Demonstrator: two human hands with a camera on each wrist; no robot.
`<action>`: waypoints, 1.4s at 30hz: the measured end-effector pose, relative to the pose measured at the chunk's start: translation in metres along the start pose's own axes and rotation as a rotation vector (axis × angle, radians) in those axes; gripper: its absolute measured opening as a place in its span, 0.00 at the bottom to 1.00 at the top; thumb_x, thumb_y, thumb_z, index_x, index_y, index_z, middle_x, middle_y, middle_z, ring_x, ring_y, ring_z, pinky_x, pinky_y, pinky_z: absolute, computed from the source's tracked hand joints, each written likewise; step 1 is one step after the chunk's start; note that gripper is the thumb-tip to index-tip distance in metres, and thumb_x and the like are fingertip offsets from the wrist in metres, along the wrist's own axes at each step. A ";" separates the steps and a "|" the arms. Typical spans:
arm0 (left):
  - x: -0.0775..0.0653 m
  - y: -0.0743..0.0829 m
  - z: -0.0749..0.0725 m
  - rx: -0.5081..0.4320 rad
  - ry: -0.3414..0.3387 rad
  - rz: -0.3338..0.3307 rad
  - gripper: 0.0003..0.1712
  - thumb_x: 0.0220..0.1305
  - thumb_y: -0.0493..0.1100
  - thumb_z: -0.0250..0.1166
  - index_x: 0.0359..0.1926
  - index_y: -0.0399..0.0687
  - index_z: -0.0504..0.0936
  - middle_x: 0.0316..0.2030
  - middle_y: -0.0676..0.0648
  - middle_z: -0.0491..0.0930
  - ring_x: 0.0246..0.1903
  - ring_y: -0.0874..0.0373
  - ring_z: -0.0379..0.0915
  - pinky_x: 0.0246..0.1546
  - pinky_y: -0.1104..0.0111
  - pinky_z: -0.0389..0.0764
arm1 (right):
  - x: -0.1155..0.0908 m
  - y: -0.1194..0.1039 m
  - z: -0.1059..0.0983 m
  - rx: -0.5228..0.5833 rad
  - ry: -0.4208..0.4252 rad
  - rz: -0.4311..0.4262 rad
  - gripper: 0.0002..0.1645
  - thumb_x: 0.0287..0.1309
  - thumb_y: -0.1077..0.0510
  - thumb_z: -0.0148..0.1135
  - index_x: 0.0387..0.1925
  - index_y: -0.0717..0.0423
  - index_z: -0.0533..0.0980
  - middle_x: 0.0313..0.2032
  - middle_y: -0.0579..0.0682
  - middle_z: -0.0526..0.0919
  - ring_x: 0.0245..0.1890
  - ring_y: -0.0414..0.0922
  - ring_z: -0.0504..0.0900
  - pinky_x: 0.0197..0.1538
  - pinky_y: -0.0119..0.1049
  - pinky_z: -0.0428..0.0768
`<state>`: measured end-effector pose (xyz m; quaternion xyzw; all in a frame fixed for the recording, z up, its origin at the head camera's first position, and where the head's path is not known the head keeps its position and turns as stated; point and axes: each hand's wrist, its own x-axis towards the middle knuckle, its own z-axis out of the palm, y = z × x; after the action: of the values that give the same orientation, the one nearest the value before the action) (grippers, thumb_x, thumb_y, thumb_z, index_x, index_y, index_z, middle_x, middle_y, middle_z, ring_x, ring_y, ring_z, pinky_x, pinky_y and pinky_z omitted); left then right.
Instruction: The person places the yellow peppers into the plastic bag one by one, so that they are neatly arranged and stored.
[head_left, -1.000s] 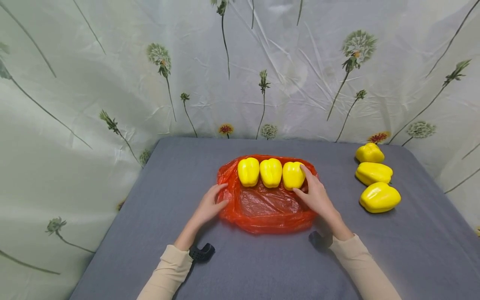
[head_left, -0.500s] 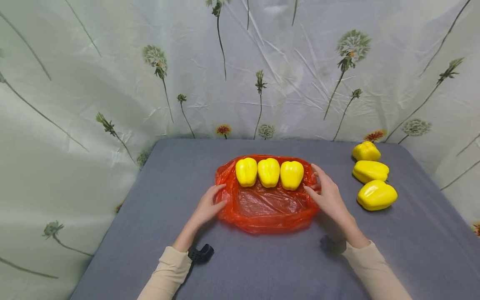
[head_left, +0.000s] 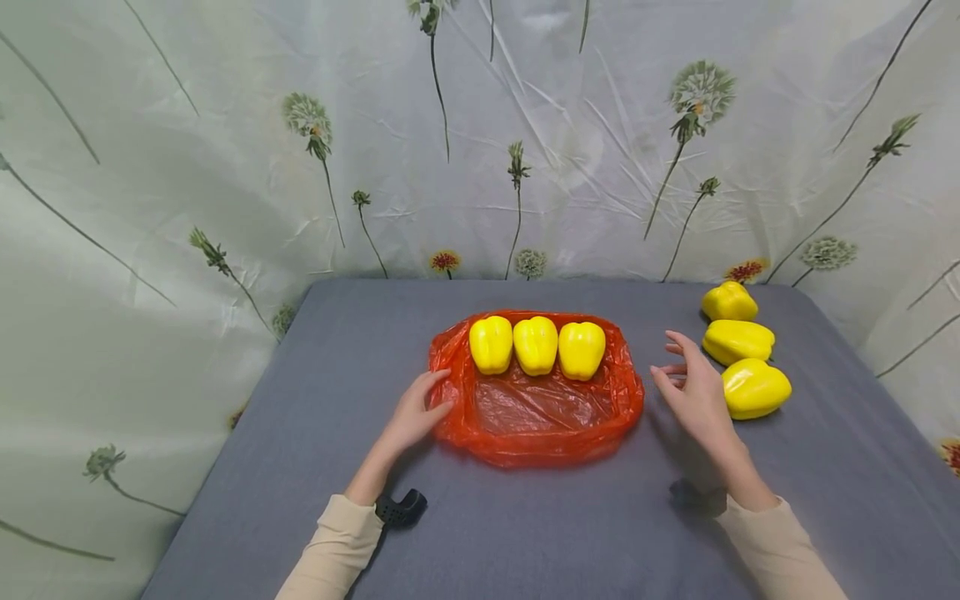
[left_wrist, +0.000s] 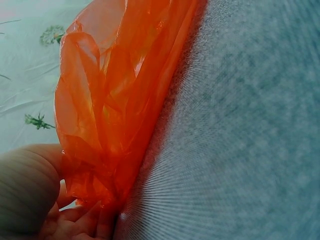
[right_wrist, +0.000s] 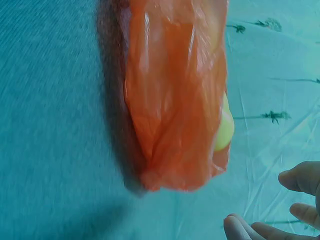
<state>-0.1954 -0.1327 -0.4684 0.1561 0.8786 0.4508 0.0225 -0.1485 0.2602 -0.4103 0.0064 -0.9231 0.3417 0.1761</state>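
A red plastic bag [head_left: 555,446] is spread like an open-topped tray on the table. Three yellow bell peppers [head_left: 536,346] stand in a row along its far side. At the bag's left end my left hand [head_left: 412,414] rests with thumb and fingers apart, touching the plastic. The left wrist view shows the thumb [left_wrist: 30,180] and fingers beside the bunched bag end. My right hand [head_left: 701,400] is in the air between the bag and the loose yellow peppers, its fingers loosely bent and spread with nothing between them. In the right wrist view it hangs apart from the bag.
On the right of the grey cloth-covered table [head_left: 540,533] lie three more yellow bell peppers [head_left: 738,342] in a line running away from me. Behind the table hangs a pale curtain [head_left: 600,167] with printed flowers. A dark wrist mount [head_left: 402,508] is on the left wrist.
My right hand has let go of the rightmost pepper in the bag and moved right, toward the loose peppers. That pepper stays in the row. The left hand has stayed at the bag's left end.
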 end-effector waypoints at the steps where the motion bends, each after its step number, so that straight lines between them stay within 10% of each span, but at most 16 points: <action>1: 0.000 0.000 0.000 0.001 0.002 -0.002 0.31 0.61 0.41 0.61 0.65 0.45 0.66 0.63 0.36 0.66 0.64 0.40 0.62 0.63 0.44 0.66 | -0.001 0.001 -0.002 -0.001 0.010 0.005 0.35 0.59 0.62 0.59 0.66 0.59 0.59 0.55 0.68 0.74 0.40 0.57 0.81 0.44 0.56 0.80; 4: 0.000 0.000 0.000 -0.004 0.006 0.001 0.31 0.60 0.41 0.61 0.65 0.45 0.67 0.63 0.36 0.66 0.64 0.40 0.63 0.63 0.44 0.65 | -0.006 0.004 -0.008 -0.014 0.033 0.029 0.34 0.59 0.61 0.58 0.66 0.59 0.59 0.55 0.67 0.74 0.40 0.57 0.81 0.44 0.53 0.81; 11: 0.000 -0.001 0.000 -0.002 0.016 0.022 0.30 0.60 0.40 0.61 0.64 0.44 0.67 0.62 0.36 0.67 0.63 0.40 0.63 0.63 0.44 0.65 | -0.014 0.010 -0.021 -0.029 0.057 0.131 0.35 0.60 0.58 0.58 0.67 0.57 0.58 0.56 0.67 0.73 0.43 0.57 0.80 0.34 0.08 0.66; 26: 0.000 -0.003 0.003 0.013 0.043 0.052 0.31 0.58 0.39 0.62 0.63 0.40 0.68 0.61 0.34 0.68 0.63 0.39 0.63 0.64 0.45 0.64 | -0.027 0.029 -0.042 -0.077 0.169 0.251 0.33 0.60 0.59 0.57 0.65 0.59 0.60 0.55 0.68 0.73 0.46 0.61 0.77 0.30 0.04 0.58; 34: 0.000 -0.001 0.001 0.000 0.049 0.055 0.30 0.58 0.39 0.62 0.62 0.39 0.69 0.61 0.34 0.69 0.62 0.39 0.64 0.63 0.45 0.65 | -0.036 0.040 -0.050 -0.046 0.341 0.268 0.30 0.57 0.62 0.59 0.62 0.58 0.65 0.53 0.65 0.76 0.30 0.11 0.59 0.32 0.03 0.58; 42: -0.001 -0.001 0.002 -0.005 0.029 0.035 0.30 0.59 0.39 0.62 0.63 0.41 0.68 0.62 0.35 0.68 0.63 0.39 0.62 0.64 0.44 0.64 | -0.039 0.053 -0.056 -0.074 0.456 0.282 0.29 0.58 0.62 0.57 0.62 0.58 0.66 0.53 0.65 0.77 0.33 0.14 0.62 0.32 0.04 0.56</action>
<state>-0.1947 -0.1316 -0.4702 0.1646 0.8748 0.4556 0.0022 -0.1013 0.3318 -0.4169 -0.2057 -0.8634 0.3213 0.3303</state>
